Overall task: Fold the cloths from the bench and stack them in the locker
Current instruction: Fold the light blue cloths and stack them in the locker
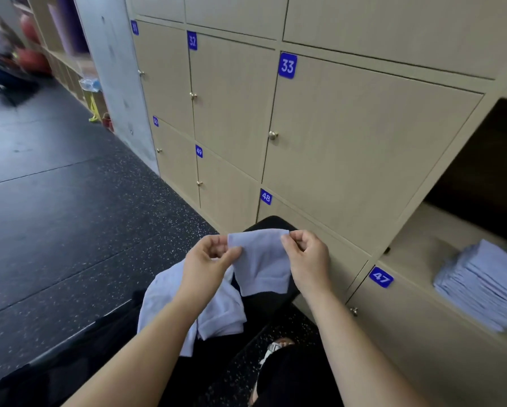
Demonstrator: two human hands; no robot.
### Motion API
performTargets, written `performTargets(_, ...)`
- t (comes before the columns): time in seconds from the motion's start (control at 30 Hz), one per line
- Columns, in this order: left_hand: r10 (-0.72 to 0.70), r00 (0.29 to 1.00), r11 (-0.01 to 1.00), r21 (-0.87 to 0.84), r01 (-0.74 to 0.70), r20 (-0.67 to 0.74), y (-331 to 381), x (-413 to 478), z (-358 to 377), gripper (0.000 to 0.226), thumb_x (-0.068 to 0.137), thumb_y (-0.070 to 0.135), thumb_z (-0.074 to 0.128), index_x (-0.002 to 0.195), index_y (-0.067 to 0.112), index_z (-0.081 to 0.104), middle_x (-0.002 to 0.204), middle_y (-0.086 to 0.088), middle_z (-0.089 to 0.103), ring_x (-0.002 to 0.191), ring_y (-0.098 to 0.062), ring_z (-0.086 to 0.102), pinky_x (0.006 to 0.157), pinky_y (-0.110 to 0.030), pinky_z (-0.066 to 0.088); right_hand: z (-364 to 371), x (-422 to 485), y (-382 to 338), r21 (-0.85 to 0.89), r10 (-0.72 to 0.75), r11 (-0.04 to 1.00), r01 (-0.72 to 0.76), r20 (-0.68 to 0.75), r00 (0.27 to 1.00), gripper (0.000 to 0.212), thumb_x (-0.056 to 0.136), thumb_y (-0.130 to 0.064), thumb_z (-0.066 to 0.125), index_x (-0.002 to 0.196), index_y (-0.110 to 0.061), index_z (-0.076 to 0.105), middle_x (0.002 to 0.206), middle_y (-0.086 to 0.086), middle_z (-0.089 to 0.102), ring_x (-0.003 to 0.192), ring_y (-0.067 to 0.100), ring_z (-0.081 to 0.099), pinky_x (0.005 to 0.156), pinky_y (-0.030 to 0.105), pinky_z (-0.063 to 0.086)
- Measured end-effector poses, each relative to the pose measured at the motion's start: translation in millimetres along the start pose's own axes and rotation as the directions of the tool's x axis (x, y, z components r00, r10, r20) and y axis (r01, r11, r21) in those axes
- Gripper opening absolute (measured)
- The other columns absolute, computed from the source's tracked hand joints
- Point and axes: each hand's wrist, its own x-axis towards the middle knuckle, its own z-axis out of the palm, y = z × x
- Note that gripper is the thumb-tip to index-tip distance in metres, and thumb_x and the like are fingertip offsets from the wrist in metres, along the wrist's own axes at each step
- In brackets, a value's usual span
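Nearest the lens, two bare forearms rise from the bottom edge, with a dark trouser leg [290, 377] between them, partly cut off.

Left: speckled black floor [70, 230]. Objects at the far upper left are blurred and cannot be identified.

Centre: a loose heap of pale cloths [217, 306] lies on the black surface [271, 223], its near side hidden behind the left forearm. The left grip [205, 259] pinches the upper left corner of a pale blue cloth [261, 259], and the right grip [308, 257] pinches the upper right corner. This cloth hangs between them over the far end of the surface, hiding part of it.

Right: closed locker doors numbered 33 [363, 142] and 47 [422, 348]. The open locker [416, 245] above door 47 holds a stack of folded cloths [487, 289], cut off by the right frame edge and well apart from both grips.
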Motion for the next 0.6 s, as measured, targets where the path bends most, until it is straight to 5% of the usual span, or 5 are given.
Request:
performTargets(0.1, 0.039, 0.999, 0.999, -0.001, -0.039, 0.019, 19, -7, -1, 0.007, 0.083, 0.010, 0.076, 0.082, 0.009, 0.069, 0.072, -0.007, 0.066, 0.073, -0.014, 0.061, 0.068, -0.019, 0.051, -17, -9, -13, 0.033, -0.023, 0.999, 0.024, -0.046, 0.999, 0.009, 0.088, -0.025, 0.066, 0.084, -0.017, 0.065, 0.081, 0.001, 0.070, 0.078, 0.020, 0.065, 0.078, 0.043, 0.054)
performTargets(0.23, 0.071, 0.996, 0.997, -0.041, -0.069, 0.047, 41, -13, -1, 0.020, 0.080, 0.023, 0.078, 0.077, 0.005, 0.068, 0.081, -0.022, 0.068, 0.075, -0.021, 0.063, 0.086, -0.049, 0.054, -35, -16, -23, -0.017, -0.095, 0.995, 0.093, -0.116, 0.989, 0.028, 0.078, -0.054, 0.055, 0.076, -0.027, 0.061, 0.079, -0.002, 0.068, 0.080, 0.023, 0.063, 0.076, 0.045, 0.053)
performTargets(0.37, 0.096, 0.994, 0.994, -0.066, -0.092, 0.056, 64, -19, 3, 0.015, 0.083, 0.015, 0.075, 0.072, 0.011, 0.067, 0.095, -0.005, 0.073, 0.091, -0.006, 0.068, 0.090, -0.036, 0.051, -50, -19, -37, -0.033, -0.127, 0.992, 0.123, -0.152, 0.980, 0.034, 0.072, -0.064, 0.049, 0.069, -0.031, 0.055, 0.077, -0.006, 0.066, 0.084, 0.025, 0.062, 0.077, 0.046, 0.052)
performTargets(0.6, 0.097, 0.995, 0.983, -0.161, -0.090, 0.035, 88, -20, 16, 0.015, 0.088, 0.008, 0.067, 0.075, 0.009, 0.058, 0.054, 0.003, 0.050, 0.052, -0.008, 0.043, 0.054, -0.020, 0.041, -72, -21, -51, 0.037, -0.170, 0.984, 0.175, -0.115, 0.979, 0.024, 0.087, -0.030, 0.068, 0.068, -0.025, 0.055, 0.067, -0.009, 0.061, 0.066, 0.009, 0.056, 0.065, 0.028, 0.043)
